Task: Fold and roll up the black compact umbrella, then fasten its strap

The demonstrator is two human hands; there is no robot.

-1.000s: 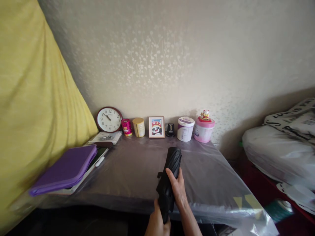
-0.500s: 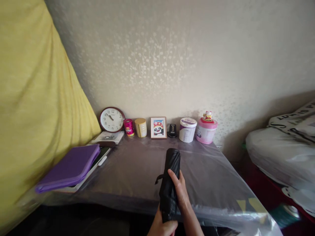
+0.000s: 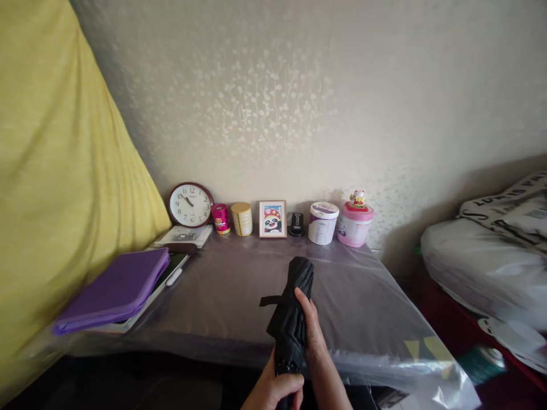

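A folded black umbrella (image 3: 290,310) is held upright, slightly tilted, above the near edge of the table. My left hand (image 3: 280,384) is wrapped round its lower end, where the handle is mostly hidden by the fingers. Higher up, my right hand (image 3: 311,319) grips the right side of the canopy, its thumb lying along the fabric. A loose black strap (image 3: 270,300) sticks out to the left from the canopy.
A plastic-covered table (image 3: 231,290) lies ahead. Along the wall stand a clock (image 3: 191,205), cans, a picture frame (image 3: 272,219), a white tub (image 3: 323,224) and a pink tub (image 3: 355,225). A purple folder (image 3: 115,285) lies at left, near a yellow curtain (image 3: 72,171).
The strap now sticks straight out to the left, where before it hung curled. The canopy folds look looser at the left. Both hands keep their hold, and the view has shifted slightly.
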